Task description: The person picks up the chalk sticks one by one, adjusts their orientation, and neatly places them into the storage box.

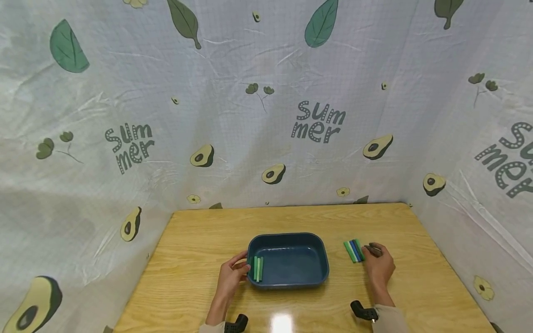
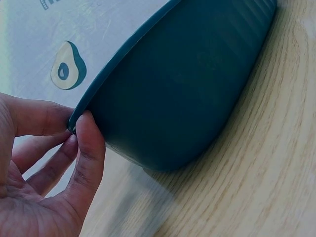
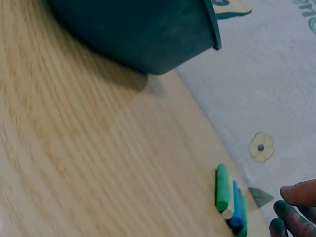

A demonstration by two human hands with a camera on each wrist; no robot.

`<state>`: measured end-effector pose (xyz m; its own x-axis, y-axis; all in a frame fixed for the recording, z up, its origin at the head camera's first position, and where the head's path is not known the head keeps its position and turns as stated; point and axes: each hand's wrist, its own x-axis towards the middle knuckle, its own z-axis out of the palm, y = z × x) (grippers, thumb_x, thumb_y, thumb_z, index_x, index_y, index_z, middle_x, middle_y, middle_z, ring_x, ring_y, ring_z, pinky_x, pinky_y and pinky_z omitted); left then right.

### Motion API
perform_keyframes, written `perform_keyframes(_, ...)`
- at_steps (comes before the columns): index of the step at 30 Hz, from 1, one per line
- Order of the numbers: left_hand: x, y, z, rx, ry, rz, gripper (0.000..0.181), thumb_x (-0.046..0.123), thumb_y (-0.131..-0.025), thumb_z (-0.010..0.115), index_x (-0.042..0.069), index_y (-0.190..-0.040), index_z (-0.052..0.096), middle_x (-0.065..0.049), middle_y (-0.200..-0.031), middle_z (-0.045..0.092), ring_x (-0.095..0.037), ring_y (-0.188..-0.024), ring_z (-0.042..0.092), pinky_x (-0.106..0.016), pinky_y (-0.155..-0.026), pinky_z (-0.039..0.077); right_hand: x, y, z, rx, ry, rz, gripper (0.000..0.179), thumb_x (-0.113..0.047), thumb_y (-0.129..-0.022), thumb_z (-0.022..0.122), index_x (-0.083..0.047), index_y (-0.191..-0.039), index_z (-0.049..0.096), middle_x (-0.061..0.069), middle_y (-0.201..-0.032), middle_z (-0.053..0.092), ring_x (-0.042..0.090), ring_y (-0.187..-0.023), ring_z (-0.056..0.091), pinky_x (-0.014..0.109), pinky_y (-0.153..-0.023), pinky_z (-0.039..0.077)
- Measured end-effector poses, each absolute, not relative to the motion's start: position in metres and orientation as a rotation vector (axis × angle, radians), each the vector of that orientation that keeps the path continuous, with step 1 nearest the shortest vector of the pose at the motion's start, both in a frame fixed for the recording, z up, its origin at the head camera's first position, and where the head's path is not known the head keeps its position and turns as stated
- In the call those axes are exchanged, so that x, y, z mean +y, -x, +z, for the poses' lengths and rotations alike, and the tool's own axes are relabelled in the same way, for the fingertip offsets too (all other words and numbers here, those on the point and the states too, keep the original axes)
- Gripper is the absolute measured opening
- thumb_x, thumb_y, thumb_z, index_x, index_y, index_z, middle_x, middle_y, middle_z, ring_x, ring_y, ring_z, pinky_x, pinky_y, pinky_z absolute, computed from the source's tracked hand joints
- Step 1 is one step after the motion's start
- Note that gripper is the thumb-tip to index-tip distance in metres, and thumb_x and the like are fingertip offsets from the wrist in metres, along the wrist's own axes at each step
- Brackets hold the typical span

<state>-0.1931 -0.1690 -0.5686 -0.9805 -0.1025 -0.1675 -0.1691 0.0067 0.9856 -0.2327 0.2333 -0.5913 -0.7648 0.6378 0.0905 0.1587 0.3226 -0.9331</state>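
A dark blue-green rectangular tray (image 1: 291, 266) stands on the table. My left hand (image 1: 230, 276) pinches its left rim, thumb against the outer wall (image 2: 163, 98) and fingers at the lip in the left wrist view. Inside, along the left end, several green and pale green chalk sticks (image 1: 258, 269) lie side by side. Right of the tray, a row of chalk sticks (image 1: 353, 251) in green, white and blue rests on the wood. My right hand (image 1: 380, 267) is just right of that row, fingers loosely bent, with dark fingertips (image 3: 291, 219) and nothing visible between them.
The light wooden table (image 1: 200, 231) reaches back to a white curtain (image 1: 233, 115) printed with avocados and leaves, which also hangs at both sides. Part of the tray's outer wall (image 3: 138, 34) shows at the top of the right wrist view.
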Motion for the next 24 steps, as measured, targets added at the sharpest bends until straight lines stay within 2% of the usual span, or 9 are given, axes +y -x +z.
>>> perform_keyframes(3,-0.168,0.190,-0.554,2.182,0.281,2.159,0.047,-0.003,-0.091,0.060,-0.004,-0.138,0.053,-0.029,-0.133,0.053,-0.013,-0.087,0.060,-0.032,-0.066,0.055,0.234,0.235,-0.594,-2.149,0.738,1.436,0.030,-0.015,-0.087,0.072,-0.002,-0.114,0.068,0.023,-0.108,0.072,-0.024,-0.060,0.042,0.011,-0.069,0.037)
perform_keyframes(8,-0.169,0.190,-0.560,2.196,0.285,2.147,0.047,-0.001,-0.091,0.061,-0.001,-0.138,0.054,-0.026,-0.134,0.054,-0.012,-0.088,0.060,-0.031,-0.066,0.055,0.235,0.234,-0.600,-2.172,0.769,1.421,0.029,-0.015,-0.087,0.072,-0.003,-0.113,0.069,0.021,-0.106,0.073,-0.020,-0.061,0.044,0.026,-0.079,0.042)
perform_keyframes(10,-0.170,0.192,-0.571,2.201,0.294,2.145,0.047,0.000,-0.091,0.062,0.001,-0.138,0.055,-0.024,-0.134,0.054,-0.011,-0.088,0.060,-0.031,-0.065,0.055,0.235,0.234,-0.603,-2.183,0.779,1.416,0.029,-0.015,-0.086,0.072,-0.003,-0.113,0.069,0.020,-0.106,0.073,-0.009,-0.066,0.057,0.032,-0.081,0.044)
perform_keyframes(12,-0.171,0.191,-0.571,2.199,0.297,2.143,0.047,0.001,-0.091,0.062,0.001,-0.138,0.055,-0.025,-0.134,0.054,-0.011,-0.088,0.060,-0.030,-0.064,0.055,0.234,0.234,-0.606,-2.190,0.788,1.409,0.029,-0.014,-0.086,0.072,-0.004,-0.113,0.069,0.020,-0.106,0.073,0.011,-0.075,0.069,0.037,-0.084,0.046)
perform_keyframes(15,-0.170,0.190,-0.571,2.194,0.293,2.151,0.047,0.001,-0.091,0.062,0.000,-0.138,0.055,-0.025,-0.134,0.054,-0.011,-0.088,0.060,-0.029,-0.064,0.054,0.232,0.235,-0.608,-2.187,0.801,1.406,0.029,-0.013,-0.086,0.071,-0.003,-0.113,0.068,0.020,-0.108,0.073,0.035,-0.095,0.071,0.044,-0.088,0.046)
perform_keyframes(18,-0.170,0.189,-0.570,2.191,0.291,2.153,0.047,0.001,-0.091,0.062,0.000,-0.138,0.054,-0.025,-0.134,0.055,-0.012,-0.089,0.061,-0.029,-0.063,0.055,0.230,0.236,-0.610,-2.180,0.810,1.404,0.029,-0.011,-0.086,0.071,-0.002,-0.113,0.068,0.022,-0.109,0.072,0.041,-0.100,0.068,0.048,-0.090,0.045)
perform_keyframes(24,-0.171,0.190,-0.569,2.186,0.287,2.163,0.047,0.000,-0.091,0.062,0.000,-0.138,0.055,-0.026,-0.133,0.055,-0.012,-0.088,0.061,-0.030,-0.064,0.055,0.228,0.238,-0.612,-2.198,0.797,1.370,0.029,-0.010,-0.086,0.071,0.000,-0.113,0.068,0.024,-0.108,0.071,0.043,-0.098,0.067,0.051,-0.089,0.044)
